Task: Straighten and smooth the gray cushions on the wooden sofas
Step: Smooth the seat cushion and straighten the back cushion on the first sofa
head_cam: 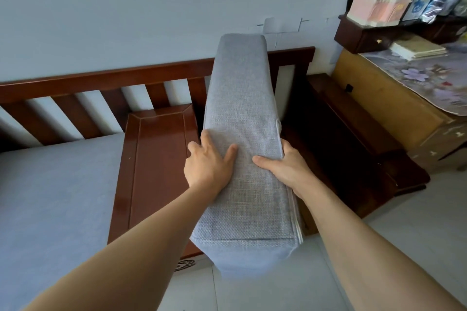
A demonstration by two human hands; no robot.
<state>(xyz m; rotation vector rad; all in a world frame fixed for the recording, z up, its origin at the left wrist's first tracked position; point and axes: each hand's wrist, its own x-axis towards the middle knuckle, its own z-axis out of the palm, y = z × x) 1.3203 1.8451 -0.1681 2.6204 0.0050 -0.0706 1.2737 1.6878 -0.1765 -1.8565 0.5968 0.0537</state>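
Gray cushion (pixel 242 139) up on its edge, narrow side facing the camera, standing over the right end of the wooden sofa (pixel 156 159) and leaning toward the slatted backrest. Left hand (pixel 208 161) flat on its left flank, fingers spread; right hand (pixel 288 166) clamped round the right edge, thumb across the top face, so the cushion is gripped between both palms. Bare brown seat panel just left of it, then a gray seat cushion (pixel 55 197) lying flat (smooth, no creases showing). Pale blue wall behind, light floor tiles below. Right: a yellow cabinet (pixel 384 103) under a floral cloth, a pink house-shaped bag (pixel 379 0) on a dark shelf; no writing legible.
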